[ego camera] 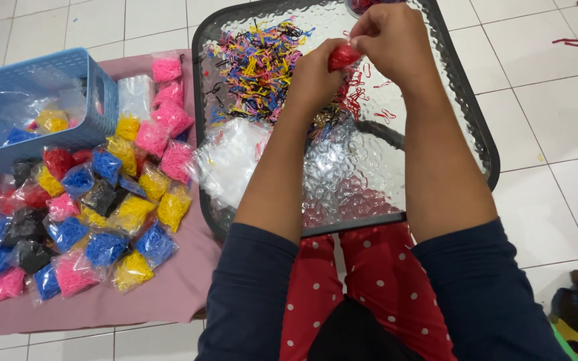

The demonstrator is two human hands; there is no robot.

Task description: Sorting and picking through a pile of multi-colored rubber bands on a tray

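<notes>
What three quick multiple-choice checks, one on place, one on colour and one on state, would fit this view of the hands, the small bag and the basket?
1. Where is the blue basket?
A. On the pink cloth, left of the glass table
B. On the glass table
C. On the person's lap

2. What colour fills the small bag that the hands hold?
A. Yellow
B. Red
C. Black

3. How do the left hand and right hand stand?
A. Both flat on the floor
B. One in the basket
C. Both pinched on the small bag above the glass table

Answers: 1 A, the basket sits on the pink cloth beside the filled bags. 2 B, red shows between the fingers. 3 C, both hands meet on the bag.
</notes>
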